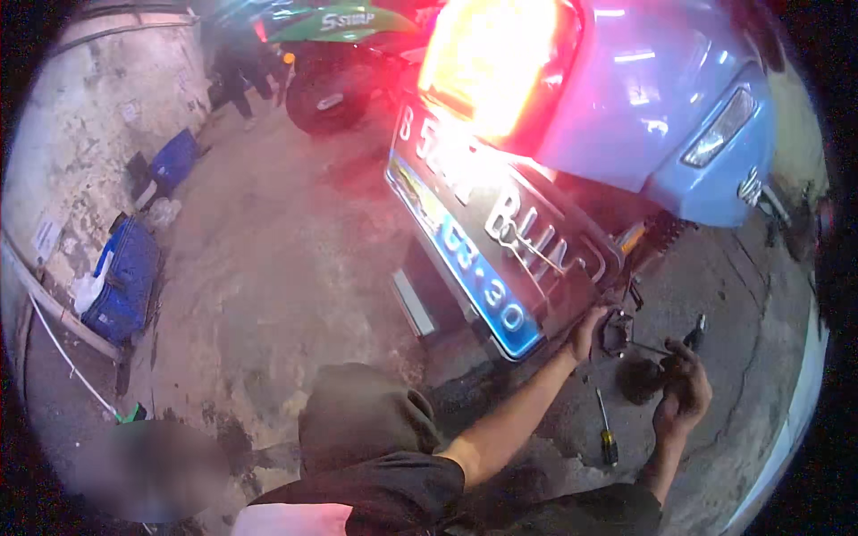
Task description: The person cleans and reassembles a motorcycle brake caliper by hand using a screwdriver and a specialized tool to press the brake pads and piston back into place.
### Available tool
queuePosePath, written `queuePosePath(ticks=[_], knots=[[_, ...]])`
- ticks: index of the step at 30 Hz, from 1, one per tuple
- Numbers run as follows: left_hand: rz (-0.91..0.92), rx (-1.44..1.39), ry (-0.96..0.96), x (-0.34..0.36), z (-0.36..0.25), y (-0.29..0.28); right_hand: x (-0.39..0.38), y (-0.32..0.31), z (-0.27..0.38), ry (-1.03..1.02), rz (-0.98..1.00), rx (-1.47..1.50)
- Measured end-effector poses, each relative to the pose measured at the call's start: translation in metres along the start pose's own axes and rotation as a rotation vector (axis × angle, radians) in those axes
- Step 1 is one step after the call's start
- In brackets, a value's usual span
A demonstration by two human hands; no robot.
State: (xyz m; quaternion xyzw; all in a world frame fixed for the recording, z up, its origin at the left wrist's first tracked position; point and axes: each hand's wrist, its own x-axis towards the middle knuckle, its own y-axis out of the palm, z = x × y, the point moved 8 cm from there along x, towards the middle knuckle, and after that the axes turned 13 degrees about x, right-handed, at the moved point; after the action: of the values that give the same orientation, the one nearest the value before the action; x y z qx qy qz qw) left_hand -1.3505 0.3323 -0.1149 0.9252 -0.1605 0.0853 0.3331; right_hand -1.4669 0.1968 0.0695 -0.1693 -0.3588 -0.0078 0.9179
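My left hand [585, 335] is closed around a small dark metal part [617, 333] below the scooter's rear right corner. My right hand [686, 390] has its fingers pinched on a thin rod-like tool [648, 348]; its tip points at that part. Which tool it is, I cannot make out. On the ground below my hands lies a screwdriver [609, 442] with a yellow and black handle. A dark pointed object [698, 330] shows just beyond my right fingers. Beside that hand is a dark round patch or object [639, 380].
A light-blue scooter [626, 107] looms above, its red tail light [492, 62] glowing over a tilted licence plate [474, 241]. Another vehicle's wheel [326, 94] stands behind. Blue containers [130, 277] sit along the left wall [98, 116]. A blurred round shape [161, 469] is at lower left.
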Motion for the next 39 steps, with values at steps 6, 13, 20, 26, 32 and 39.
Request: queuePosePath(ticks=[6, 13, 20, 26, 32, 39], knots=[[-0.193, 0.049, -0.080, -0.004, 0.001, 0.002, -0.004, -0.003, 0.012, -0.031, -0.072, -0.025], [-0.181, 0.147, 0.046, 0.001, 0.002, -0.012, -0.009, 0.004, 0.013, -0.072, -0.292, 0.072], [-0.060, -0.065, -0.037, 0.003, 0.006, 0.008, -0.012, 0.018, -0.068, 0.343, -0.275, 1.136], [-0.072, -0.114, -0.089, -0.005, 0.021, -0.011, -0.019, 0.019, -0.017, 0.317, -0.378, 0.831], [-0.310, 0.084, -0.021, 0.009, 0.049, -0.067, 0.005, -0.002, 0.027, 0.295, -0.153, 0.009], [-0.326, -0.002, -0.117, -0.003, 0.000, -0.017, 0.015, 0.007, 0.034, -0.063, 0.119, -0.216]])
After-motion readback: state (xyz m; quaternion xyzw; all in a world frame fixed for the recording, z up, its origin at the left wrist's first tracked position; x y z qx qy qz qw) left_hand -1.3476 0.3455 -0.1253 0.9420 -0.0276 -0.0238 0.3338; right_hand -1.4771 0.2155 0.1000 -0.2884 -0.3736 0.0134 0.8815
